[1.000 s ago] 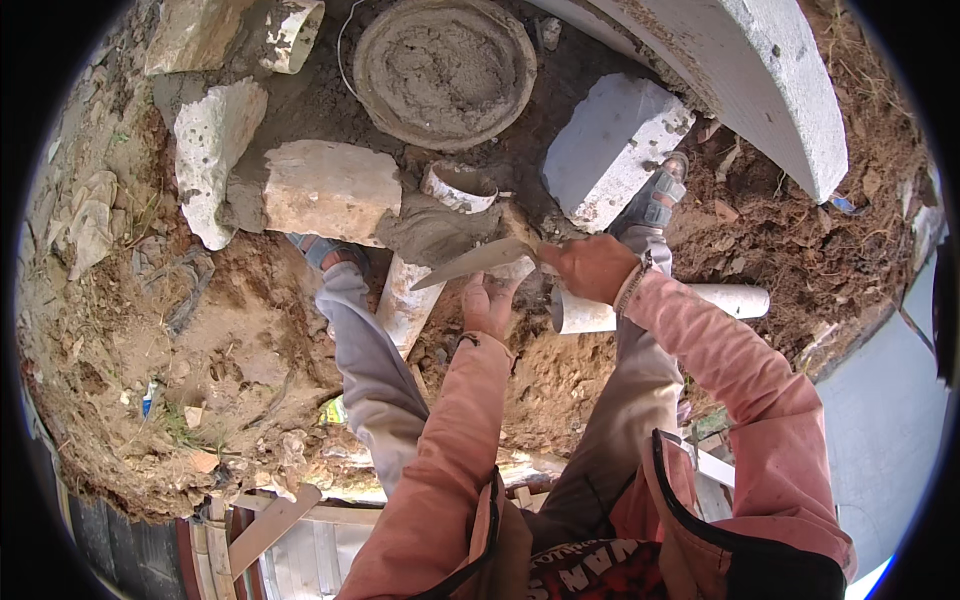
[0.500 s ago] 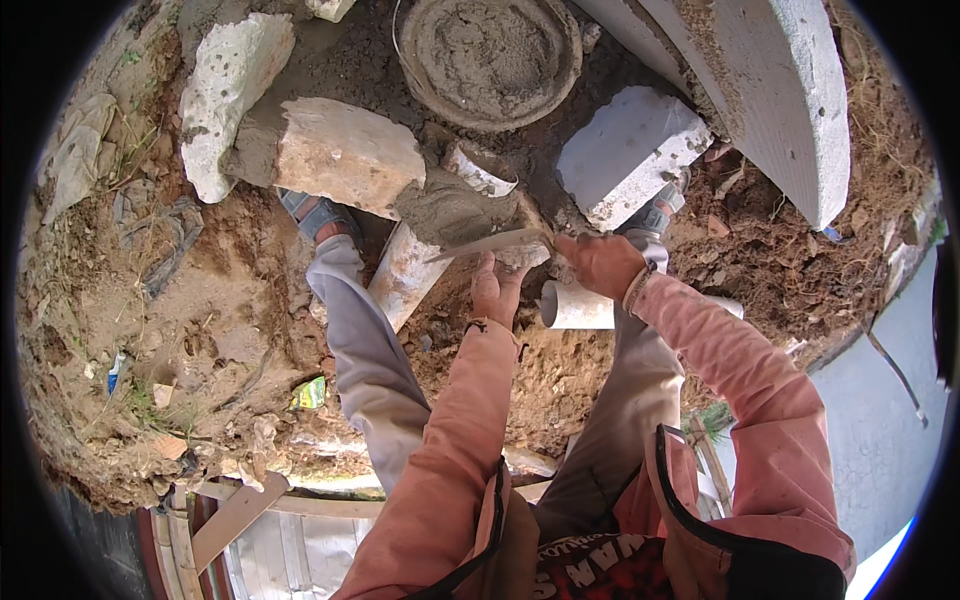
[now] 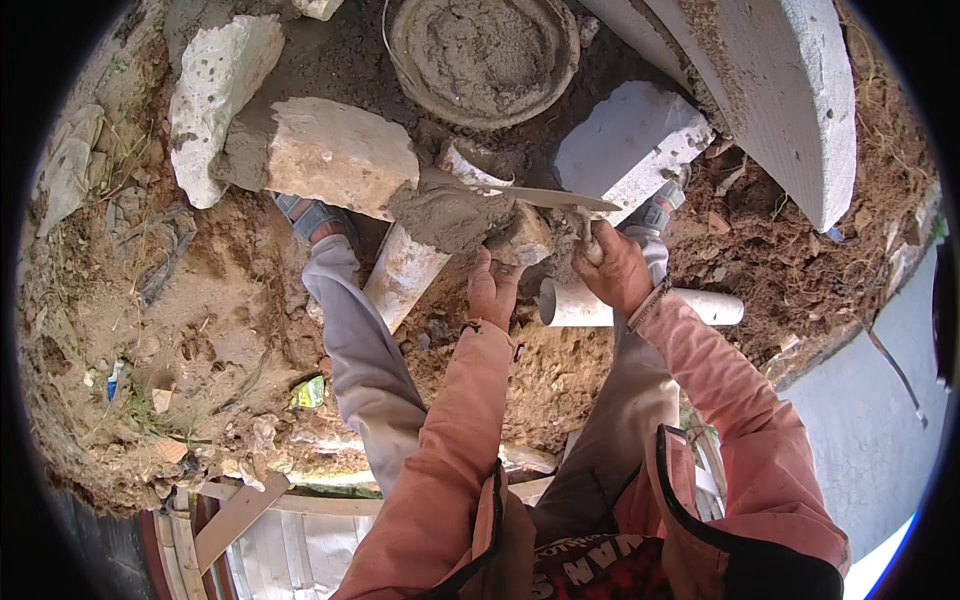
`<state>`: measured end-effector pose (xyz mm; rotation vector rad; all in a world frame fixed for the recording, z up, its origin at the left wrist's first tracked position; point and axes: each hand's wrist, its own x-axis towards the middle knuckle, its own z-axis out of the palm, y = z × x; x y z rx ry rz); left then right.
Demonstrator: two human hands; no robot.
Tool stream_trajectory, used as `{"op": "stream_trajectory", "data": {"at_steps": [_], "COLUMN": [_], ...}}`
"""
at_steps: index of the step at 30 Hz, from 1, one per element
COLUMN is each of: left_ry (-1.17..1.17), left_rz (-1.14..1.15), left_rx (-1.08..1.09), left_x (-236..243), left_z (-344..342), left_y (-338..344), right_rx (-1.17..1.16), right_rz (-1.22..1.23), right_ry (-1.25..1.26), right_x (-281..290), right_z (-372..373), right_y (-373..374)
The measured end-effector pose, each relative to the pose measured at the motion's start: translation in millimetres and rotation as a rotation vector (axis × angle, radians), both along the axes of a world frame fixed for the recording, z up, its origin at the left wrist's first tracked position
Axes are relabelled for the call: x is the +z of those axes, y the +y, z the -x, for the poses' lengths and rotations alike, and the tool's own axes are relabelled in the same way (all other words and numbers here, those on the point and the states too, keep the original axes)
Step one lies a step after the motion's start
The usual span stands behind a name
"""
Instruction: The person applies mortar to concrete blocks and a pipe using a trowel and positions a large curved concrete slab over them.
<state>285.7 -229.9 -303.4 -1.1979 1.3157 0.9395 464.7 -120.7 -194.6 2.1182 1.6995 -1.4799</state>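
Observation:
My right hand (image 3: 618,272) is closed round the handle of a trowel (image 3: 550,198), whose blade points sideways just above a broken block piece (image 3: 527,238). My left hand (image 3: 493,292) grips that piece at its near edge, the fingers partly hidden. Left of the piece, a heap of wet mortar (image 3: 452,215) lies against a large rough block (image 3: 342,155). A short curved white pipe piece (image 3: 475,163) stands in mortar behind it. One pale pipe (image 3: 405,275) slants below the mortar, and another white pipe (image 3: 650,308) lies beside my right wrist.
A bucket of mortar (image 3: 485,55) stands at the far middle. White blocks (image 3: 635,150) (image 3: 222,105) rest on either side, with a large pale slab (image 3: 780,100) at far right. My feet stand among the blocks on loose soil (image 3: 230,300).
My right hand has shifted slightly right and nearer. The trowel blade has swung from over the block piece's near left side to its far side, pointing right. My left hand stays almost in place.

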Motion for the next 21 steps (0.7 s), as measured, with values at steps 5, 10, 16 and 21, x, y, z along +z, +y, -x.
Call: {"op": "stream_trajectory", "data": {"at_steps": [5, 10, 16, 21], "left_ry": [-0.011, 0.047, 0.007, 0.012], "left_rz": [-0.072, 0.082, -0.105, -0.078], "left_rx": [-0.179, -0.236, -0.148, -0.142], "left_x": [-11.9, 1.4, -0.4, -9.9], "left_z": [9.0, 0.7, 3.5, 11.0], "left_y": [-2.0, -8.1, -1.8, -1.9], "right_rx": [0.362, 0.426, -0.066, 0.223], "right_rz": [0.349, 0.501, 0.058, 0.343], "right_ry": [0.104, -0.063, 0.045, 0.049], "right_x": [-14.3, -21.9, -14.3, -20.2], "right_z": [-14.2, -20.3, -9.5, -6.5], "right_y": [-25.3, -52.2, -51.6, -39.5]}}
